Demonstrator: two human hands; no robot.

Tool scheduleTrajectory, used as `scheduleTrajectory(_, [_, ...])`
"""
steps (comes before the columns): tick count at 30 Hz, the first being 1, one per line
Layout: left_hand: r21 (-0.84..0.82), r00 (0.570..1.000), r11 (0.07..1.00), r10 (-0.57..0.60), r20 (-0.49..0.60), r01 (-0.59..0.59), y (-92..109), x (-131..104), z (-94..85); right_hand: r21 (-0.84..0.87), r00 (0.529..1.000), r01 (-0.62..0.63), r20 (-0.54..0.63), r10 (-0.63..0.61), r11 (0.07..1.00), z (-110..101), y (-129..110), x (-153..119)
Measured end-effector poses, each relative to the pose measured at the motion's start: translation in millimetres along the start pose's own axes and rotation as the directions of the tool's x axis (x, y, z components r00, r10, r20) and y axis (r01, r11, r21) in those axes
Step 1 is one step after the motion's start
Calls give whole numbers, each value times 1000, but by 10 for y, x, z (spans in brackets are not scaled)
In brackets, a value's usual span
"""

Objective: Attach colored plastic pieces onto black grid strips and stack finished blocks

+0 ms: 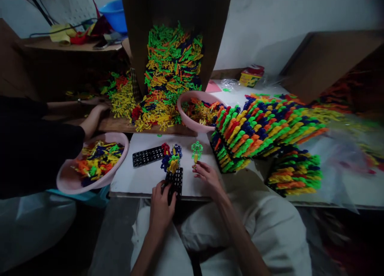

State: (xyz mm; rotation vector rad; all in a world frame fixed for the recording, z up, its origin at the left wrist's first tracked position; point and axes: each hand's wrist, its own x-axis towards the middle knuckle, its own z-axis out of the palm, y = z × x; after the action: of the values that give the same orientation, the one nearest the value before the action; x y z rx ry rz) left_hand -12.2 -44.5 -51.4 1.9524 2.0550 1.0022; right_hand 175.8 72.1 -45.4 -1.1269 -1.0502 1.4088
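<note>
My left hand [162, 202] grips the near end of a black holed tray [179, 179], its fingers curled over the tray's left side. Several small plastic toy figures in blue, red, green and yellow [173, 162] cluster at the tray's far end. My right hand [208, 177] is closed at the fingertips, with a green toy figure [197, 148] that has a yellow lower part just beyond them; it appears pinched at that yellow end. A second black holed tray [147, 156] lies on the white tabletop [126, 180] to the left.
Trays packed with upright colourful figures [255, 128] stand at right. A pink basin [186, 122] of pieces sits behind; another pink basin [124, 148] is at left. A large box [216, 28] spills loose figures [171, 68] forward. Another person's hand [100, 108] reaches into a yellow pile.
</note>
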Motion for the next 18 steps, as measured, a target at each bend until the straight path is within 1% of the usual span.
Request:
scheduleTrajectory(3, [-15, 1000, 1000, 10, 11, -10, -13, 17, -9, 82, 993, -97, 82, 90, 992, 114, -76, -120])
scheduleTrajectory(5, [-12, 1000, 1000, 22, 16, -22, -22, 23, -16, 93, 991, -112, 88, 104, 989, 198, -110, -115])
scheduleTrajectory(7, [-10, 999, 999, 33, 19, -33, -30, 27, -22, 50, 996, -68, 69, 65, 996, 261, -122, -59])
scheduleTrajectory(9, [-15, 999, 999, 40, 21, -39, -39, 31, -26, -39, 997, 0, 75, 3, 999, 293, -114, 16])
scheduleTrajectory(13, [-11, 999, 999, 38, 30, -37, -67, 40, -25, -193, 991, 114, 94, -97, 974, 296, -55, 114])
scheduleTrajectory(16, [-7, 999, 1000, 28, 34, -27, -91, 40, -16, -318, 970, 224, 166, -178, 921, 286, 22, 135])
scheduleTrajectory(18, [-10, 999, 1000, 28, 27, -28, -101, 36, -11, -373, 957, 268, 212, -199, 889, 278, 78, 151])
